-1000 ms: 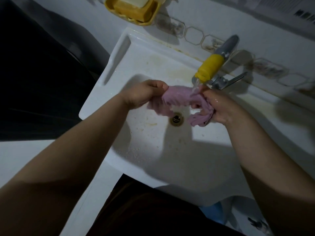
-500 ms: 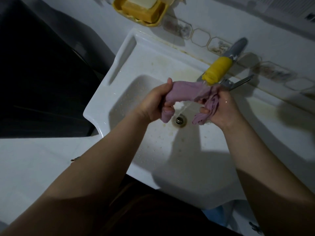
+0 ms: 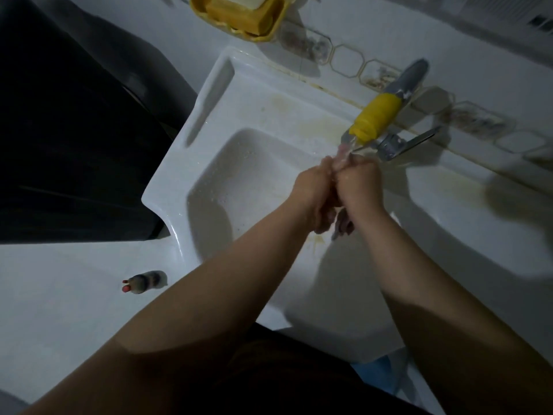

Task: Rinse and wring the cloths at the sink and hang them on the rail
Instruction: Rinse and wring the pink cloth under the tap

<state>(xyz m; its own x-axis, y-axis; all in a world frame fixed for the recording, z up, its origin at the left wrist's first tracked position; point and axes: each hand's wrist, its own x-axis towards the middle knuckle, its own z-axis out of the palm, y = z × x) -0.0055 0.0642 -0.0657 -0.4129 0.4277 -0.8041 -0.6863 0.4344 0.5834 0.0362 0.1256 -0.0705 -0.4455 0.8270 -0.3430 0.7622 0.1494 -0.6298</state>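
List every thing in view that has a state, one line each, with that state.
cloth: bunched between both hands, ends poking out above and below
left hand: gripping the cloth
right hand: gripping the cloth
tap: running, water falling onto the hands
tap lever: swung out to the right
sink: wet, stained near the tap
soap dish: holds soap
bottle: lying on its side

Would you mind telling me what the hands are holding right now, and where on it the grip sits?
Both hands, left and right, grip the pink cloth, bunched between them; only its ends show above and below the grip.
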